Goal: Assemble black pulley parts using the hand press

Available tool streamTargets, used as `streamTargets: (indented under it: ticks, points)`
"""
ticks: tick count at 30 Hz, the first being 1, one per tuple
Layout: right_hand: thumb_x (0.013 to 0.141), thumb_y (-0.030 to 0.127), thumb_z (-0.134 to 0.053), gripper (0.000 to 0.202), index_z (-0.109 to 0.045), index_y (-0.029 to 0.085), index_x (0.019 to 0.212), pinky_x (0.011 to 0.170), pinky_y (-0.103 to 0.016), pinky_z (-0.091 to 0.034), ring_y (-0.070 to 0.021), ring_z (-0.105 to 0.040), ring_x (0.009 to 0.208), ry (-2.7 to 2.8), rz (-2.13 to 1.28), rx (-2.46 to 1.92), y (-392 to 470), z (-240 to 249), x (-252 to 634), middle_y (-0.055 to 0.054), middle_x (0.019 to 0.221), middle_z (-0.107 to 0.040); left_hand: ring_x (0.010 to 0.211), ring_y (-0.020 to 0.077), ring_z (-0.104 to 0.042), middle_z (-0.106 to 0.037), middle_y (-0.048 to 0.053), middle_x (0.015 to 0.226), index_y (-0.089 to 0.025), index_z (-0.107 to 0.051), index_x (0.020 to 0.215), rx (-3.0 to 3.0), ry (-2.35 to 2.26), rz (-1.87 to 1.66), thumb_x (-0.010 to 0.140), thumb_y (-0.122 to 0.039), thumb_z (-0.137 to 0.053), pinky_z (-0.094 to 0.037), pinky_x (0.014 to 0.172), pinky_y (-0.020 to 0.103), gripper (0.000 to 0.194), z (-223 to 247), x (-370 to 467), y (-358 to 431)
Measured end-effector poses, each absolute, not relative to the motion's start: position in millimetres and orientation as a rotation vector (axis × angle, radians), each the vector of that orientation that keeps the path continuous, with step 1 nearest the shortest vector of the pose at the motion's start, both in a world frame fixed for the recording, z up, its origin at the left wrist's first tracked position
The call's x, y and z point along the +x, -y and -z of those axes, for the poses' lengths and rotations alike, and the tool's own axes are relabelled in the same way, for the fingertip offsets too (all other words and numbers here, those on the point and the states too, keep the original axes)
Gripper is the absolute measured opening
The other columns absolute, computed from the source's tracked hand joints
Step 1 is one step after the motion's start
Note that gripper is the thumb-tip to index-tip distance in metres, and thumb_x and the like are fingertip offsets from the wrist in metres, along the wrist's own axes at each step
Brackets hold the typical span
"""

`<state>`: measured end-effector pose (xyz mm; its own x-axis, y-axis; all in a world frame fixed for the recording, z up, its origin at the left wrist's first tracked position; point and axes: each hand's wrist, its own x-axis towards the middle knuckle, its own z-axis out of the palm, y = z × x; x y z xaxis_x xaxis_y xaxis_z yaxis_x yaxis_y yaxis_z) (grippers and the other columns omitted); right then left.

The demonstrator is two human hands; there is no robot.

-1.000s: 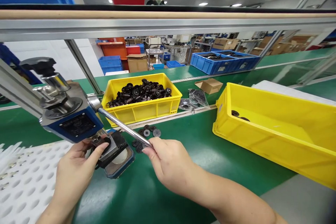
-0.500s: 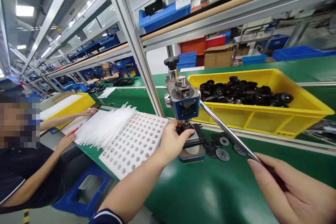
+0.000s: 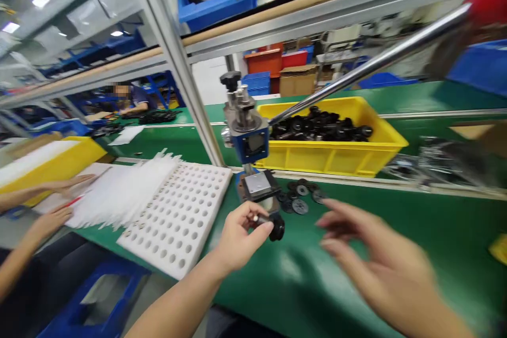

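Observation:
My left hand (image 3: 242, 237) pinches a small black part (image 3: 278, 227) with a round end, in front of the press. Above the green table, my right hand (image 3: 376, 259) is slightly blurred, its fingers apart and nothing between them. The blue hand press (image 3: 251, 142) stands behind my left hand, its long metal lever (image 3: 368, 66) slanting up to the right. A flat metal plate (image 3: 258, 183) shows on its base. Beside the base lie several dark and grey discs (image 3: 300, 206).
A yellow bin (image 3: 320, 157) of black parts stands behind the discs. To the left are a white tray with holes (image 3: 178, 222) and white tubes (image 3: 119, 190). A co-worker's hands (image 3: 51, 222) are at the far left; an upright post (image 3: 174, 58) rises behind the tray.
My left hand has come out of the press toward me with the black part. My right hand has let go of the lever, which now points upward. The view has shifted right.

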<state>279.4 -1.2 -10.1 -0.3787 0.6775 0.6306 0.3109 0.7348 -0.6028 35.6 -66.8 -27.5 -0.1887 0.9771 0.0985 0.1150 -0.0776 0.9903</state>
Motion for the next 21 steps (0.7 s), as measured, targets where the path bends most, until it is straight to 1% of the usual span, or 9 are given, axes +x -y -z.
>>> streamTargets:
  ticks: [1, 3, 5, 8, 12, 14, 17, 19, 21]
  points:
    - [0.086, 0.037, -0.070, 0.053, -0.054, 0.024, 0.135, 0.060, -0.024, -0.055, -0.0158, -0.067, 0.069, 2.160, -0.597, -0.767, 10, 15, 269, -0.005, 0.094, -0.071, 0.066, 0.0135, -0.055, -0.060, 0.001, 0.075, -0.021, -0.062, 0.092, 1.200, -1.311, -1.294, 0.081, -0.041, -0.072, -0.045, 0.062, 0.027, 0.025, 38, 40, 69]
    - [0.081, 0.040, -0.075, 0.066, -0.050, 0.023, 0.139, 0.067, -0.026, -0.055, -0.0176, -0.068, 0.077, 2.381, -0.832, -0.809, 19, 32, 253, -0.006, 0.099, -0.072, 0.063, 0.0125, -0.055, -0.059, 0.000, 0.073, -0.020, -0.060, 0.091, 1.103, -1.189, -1.172, 0.081, -0.044, -0.073, -0.045, 0.060, 0.025, 0.029, 64, 50, 69]
    - [0.080, 0.039, -0.075, 0.056, -0.056, 0.021, 0.129, 0.071, -0.025, -0.052, -0.0181, -0.068, 0.083, 2.441, -0.990, -0.858, 19, 55, 250, -0.006, 0.100, -0.072, 0.065, 0.0127, -0.057, -0.060, 0.001, 0.075, -0.020, -0.060, 0.090, 1.055, -1.090, -1.090, 0.080, -0.046, -0.074, -0.046, 0.060, 0.025, 0.031, 94, 59, 65]
    - [0.077, 0.034, -0.073, 0.033, -0.066, 0.019, 0.106, 0.061, -0.022, -0.043, -0.0145, -0.063, 0.071, 2.479, -1.022, -0.993, -1, 80, 262, -0.001, 0.082, -0.069, 0.063, 0.0140, -0.058, -0.060, 0.001, 0.073, -0.019, -0.061, 0.094, 1.007, -1.018, -1.066, 0.079, -0.051, -0.072, -0.047, 0.058, 0.026, 0.037, 136, 73, 58]
    - [0.062, 0.031, -0.082, 0.029, -0.069, 0.017, 0.084, 0.056, -0.021, -0.036, -0.0118, -0.056, 0.062, 2.375, -0.968, -1.201, -61, 71, 279, 0.002, 0.068, -0.063, 0.063, 0.0159, -0.061, -0.065, 0.007, 0.085, -0.018, -0.062, 0.104, 1.034, -1.145, -1.135, 0.081, -0.057, -0.067, -0.049, 0.051, 0.026, 0.046, 175, 83, 58]
    - [0.069, 0.038, -0.079, 0.032, -0.070, 0.016, 0.090, 0.058, -0.022, -0.039, -0.0127, -0.057, 0.066, 2.248, -0.910, -1.283, -98, 50, 280, -0.001, 0.076, -0.066, 0.064, 0.0161, -0.062, -0.067, 0.009, 0.087, -0.016, -0.063, 0.101, 1.103, -1.198, -1.115, 0.082, -0.057, -0.065, -0.050, 0.052, 0.026, 0.045, 184, 83, 60]
    - [0.088, 0.048, -0.061, 0.046, -0.063, 0.016, 0.120, 0.068, -0.026, -0.049, -0.0144, -0.061, 0.079, 2.005, -0.786, -1.305, -138, 20, 270, -0.009, 0.106, -0.068, 0.064, 0.0163, -0.062, -0.067, 0.008, 0.081, -0.015, -0.065, 0.099, 1.174, -1.229, -1.089, 0.083, -0.055, -0.065, -0.051, 0.052, 0.026, 0.043, 187, 83, 62]
    - [0.088, 0.049, -0.061, 0.057, -0.053, 0.019, 0.136, 0.078, -0.031, -0.052, -0.0153, -0.063, 0.085, 1.848, -0.692, -1.238, -148, 15, 259, -0.011, 0.123, -0.064, 0.060, 0.0153, -0.061, -0.066, 0.007, 0.076, -0.015, -0.064, 0.099, 1.184, -1.240, -1.095, 0.085, -0.054, -0.062, -0.051, 0.053, 0.027, 0.042, 183, 82, 62]
    - [0.084, 0.047, -0.068, 0.068, -0.046, 0.021, 0.143, 0.087, -0.034, -0.054, -0.0173, -0.065, 0.090, 1.828, -0.566, -1.182, -147, 30, 249, -0.012, 0.131, -0.061, 0.058, 0.0144, -0.060, -0.065, 0.005, 0.074, -0.015, -0.064, 0.098, 1.179, -1.244, -1.105, 0.086, -0.054, -0.061, -0.051, 0.052, 0.027, 0.041, 179, 82, 62]
